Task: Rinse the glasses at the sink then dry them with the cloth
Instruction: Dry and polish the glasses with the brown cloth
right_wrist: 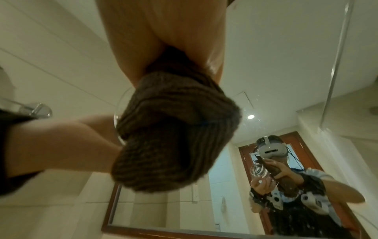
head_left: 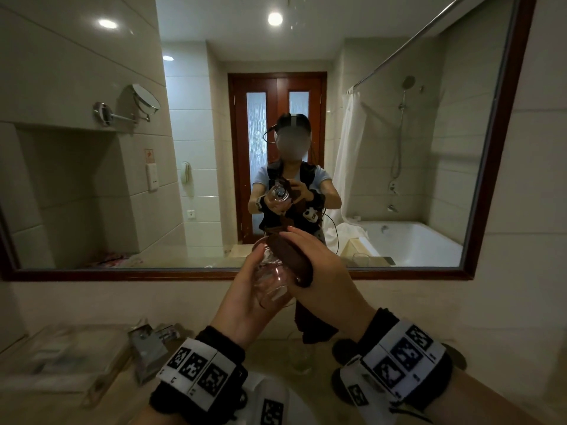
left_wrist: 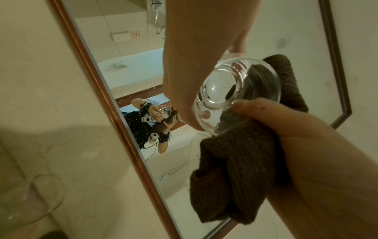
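Note:
My left hand (head_left: 245, 302) grips a clear glass (head_left: 270, 277) held up in front of the mirror, lying on its side. My right hand (head_left: 325, 271) grips a dark brown knitted cloth (head_left: 291, 259) and presses it against the glass. In the left wrist view the cloth (left_wrist: 235, 177) bunches under the glass (left_wrist: 235, 95), and the right thumb (left_wrist: 255, 110) sits at its rim. The cloth (right_wrist: 174, 129) fills the right wrist view and hides most of the glass; only a rim edge (right_wrist: 117, 116) shows. A second glass (head_left: 302, 354) stands on the counter below.
A chrome faucet (head_left: 147, 348) stands on the counter at the left, beside a clear tray (head_left: 61, 354) of wrapped items. The wood-framed mirror (head_left: 491, 133) covers the wall ahead. The second glass (left_wrist: 30, 198) also shows in the left wrist view.

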